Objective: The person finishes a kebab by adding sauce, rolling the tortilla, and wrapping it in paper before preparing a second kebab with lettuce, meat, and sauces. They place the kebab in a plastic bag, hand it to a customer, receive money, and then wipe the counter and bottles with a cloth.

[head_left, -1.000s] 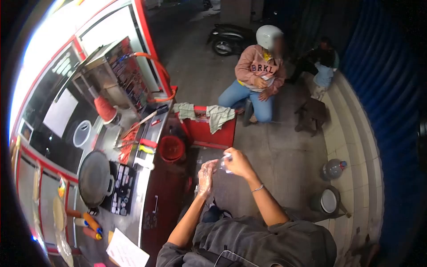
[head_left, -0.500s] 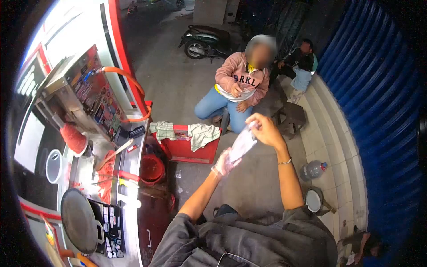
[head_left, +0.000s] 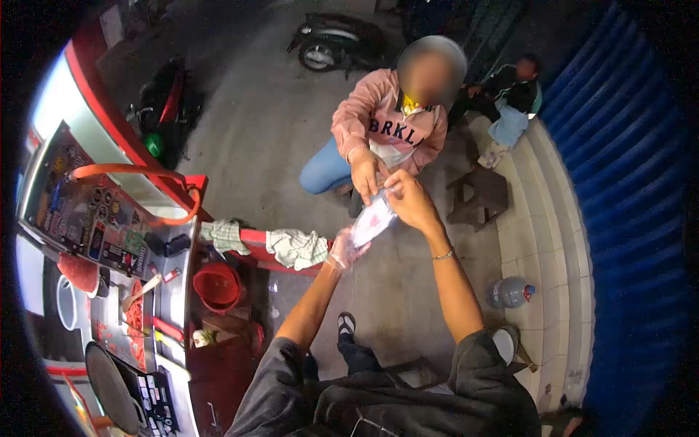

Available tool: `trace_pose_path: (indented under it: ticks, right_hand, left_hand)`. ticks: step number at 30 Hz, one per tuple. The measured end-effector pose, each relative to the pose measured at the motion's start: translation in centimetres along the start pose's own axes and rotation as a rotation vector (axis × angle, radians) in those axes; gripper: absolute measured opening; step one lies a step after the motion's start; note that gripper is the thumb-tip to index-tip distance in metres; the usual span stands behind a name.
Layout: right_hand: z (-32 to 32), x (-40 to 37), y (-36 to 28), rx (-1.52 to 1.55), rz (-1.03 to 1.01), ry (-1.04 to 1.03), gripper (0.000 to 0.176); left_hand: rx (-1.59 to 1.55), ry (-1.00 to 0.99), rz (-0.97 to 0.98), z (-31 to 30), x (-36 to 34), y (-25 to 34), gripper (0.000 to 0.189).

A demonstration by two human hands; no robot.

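A clear plastic bag [head_left: 373, 221] with something whitish and pink in it hangs slantwise between my two hands. My left hand [head_left: 345, 250], in a thin see-through glove, is closed on its lower end. At the upper end my bare right hand [head_left: 409, 200] pinches the bag's edge. A seated person in a pink hoodie [head_left: 393, 124] reaches out, and that person's hand [head_left: 365, 173] is at the bag's top, right beside my right hand. Whether those fingers grip the bag is hard to tell.
On the left stand a metal counter with a round pan [head_left: 113, 390], a red bucket [head_left: 217, 286] and cloths [head_left: 295, 249] over a red panel. A wooden stool [head_left: 477, 198], a large bottle [head_left: 511, 293] and tiled steps [head_left: 542, 240] are at right. Another person [head_left: 513, 95] sits behind.
The person in pink has leaned in and stretched a hand to the bag. My hands and the bag have shifted slightly left in view, and the camera has turned.
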State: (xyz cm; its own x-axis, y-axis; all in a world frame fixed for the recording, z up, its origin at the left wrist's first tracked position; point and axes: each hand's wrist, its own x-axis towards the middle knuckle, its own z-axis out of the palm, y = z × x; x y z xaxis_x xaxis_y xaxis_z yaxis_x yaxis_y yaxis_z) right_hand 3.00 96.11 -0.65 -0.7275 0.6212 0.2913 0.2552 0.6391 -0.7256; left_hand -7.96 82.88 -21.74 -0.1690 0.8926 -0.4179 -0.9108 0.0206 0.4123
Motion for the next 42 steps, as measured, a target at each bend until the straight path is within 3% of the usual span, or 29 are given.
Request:
trace_pose_path:
  ticks: [2, 5, 14, 17, 19, 21, 22, 23, 24, 25, 26, 27, 28, 29, 32, 33, 35, 37, 40, 42]
  right_hand:
    - [0.1, 0.5, 0.9, -0.062, -0.096, 0.033, 0.020]
    - [-0.7, 0.9, 1.4, -0.050, 0.006, -0.027, 0.021]
    - [-1.1, 0.5, 4.4, -0.126, 0.023, -0.008, 0.025]
    - [-1.2, 1.3, 5.1, -0.124, -0.032, 0.083, 0.029]
    - [-1.3, 1.7, 5.4, -0.173, 0.109, 0.144, 0.032]
    - [-0.8, 2.3, 8.7, -0.184, 0.016, 0.195, 0.038]
    - [-0.1, 2.6, 10.8, -0.200, -0.043, 0.241, 0.044]
    - [0.8, 2.9, 13.0, -0.114, 0.038, 0.258, 0.052]
    - [0.0, 1.6, 10.0, -0.303, -0.016, 0.329, 0.054]
    - [-0.1, 0.9, 8.4, -0.353, -0.030, 0.369, 0.053]
    - [0.1, -0.2, 6.4, -0.193, -0.068, 0.353, 0.052]
    - [1.0, -0.9, 5.8, -0.007, -0.065, 0.276, 0.045]
    - [2.0, -1.9, 3.9, 0.131, -0.063, 0.194, 0.033]
    - [2.7, -3.8, -1.9, 0.221, -0.026, 0.066, 0.023]
    - [7.3, -9.6, -14.0, 0.525, -0.054, -0.548, 0.022]
    - [9.2, -11.9, -17.3, 0.632, -0.058, -0.759, 0.021]
    - [13.7, -16.1, -22.2, 0.696, -0.062, -0.990, 0.020]
    - [17.2, -20.0, -26.6, 0.718, -0.133, -1.018, 0.018]
    - [22.2, -25.8, -33.0, 0.699, -0.330, -1.171, 0.015]
    - [24.8, -31.6, -38.1, 0.741, -0.498, -1.256, 0.011]
  left_hand:
    - [-0.036, 0.003, -0.021, -1.2, 2.7, -1.0, 0.039]
    - [-0.051, -0.007, -0.027, -1.0, 4.4, -1.4, 0.039]
    - [-0.037, 0.072, 0.006, -0.1, 5.6, -2.8, 0.037]
    - [-0.035, -0.089, 0.008, -1.8, 6.7, -2.9, 0.037]
    - [-0.006, 0.020, -0.011, 0.0, 3.7, -2.2, 0.045]
    - [0.284, 0.250, -0.018, 3.3, -1.4, -1.4, 0.054]
    - [0.268, 0.273, 0.014, 3.9, -3.7, -0.7, 0.054]
    - [0.331, 0.159, 0.066, 4.1, -6.0, 0.2, 0.057]
    - [0.392, 0.054, 0.120, 3.9, -8.6, 0.8, 0.061]
    - [0.364, 0.102, 0.161, 3.5, -11.3, 1.6, 0.061]
    - [0.405, 0.033, 0.242, 3.0, -14.0, 2.5, 0.061]
    - [0.445, -0.027, 0.326, 2.7, -17.0, 2.9, 0.062]
    - [0.451, 0.049, 0.413, 2.8, -20.5, 3.3, 0.064]
    - [0.514, 0.145, 0.435, 5.4, -26.3, 4.6, 0.062]
    - [0.842, 0.395, 0.828, 4.1, -35.0, 4.2, 0.058]
    - [0.710, 0.374, 0.832, 3.7, -37.6, 3.6, 0.056]
    - [0.738, 0.497, 0.874, 2.1, -42.4, 2.0, 0.053]
    - [0.718, 0.550, 0.925, 0.4, -48.1, 0.1, 0.053]
    - [0.682, 0.830, 1.046, -3.2, -56.7, -4.2, 0.058]
    - [0.499, 0.879, 1.122, -5.7, -62.5, -8.3, 0.056]
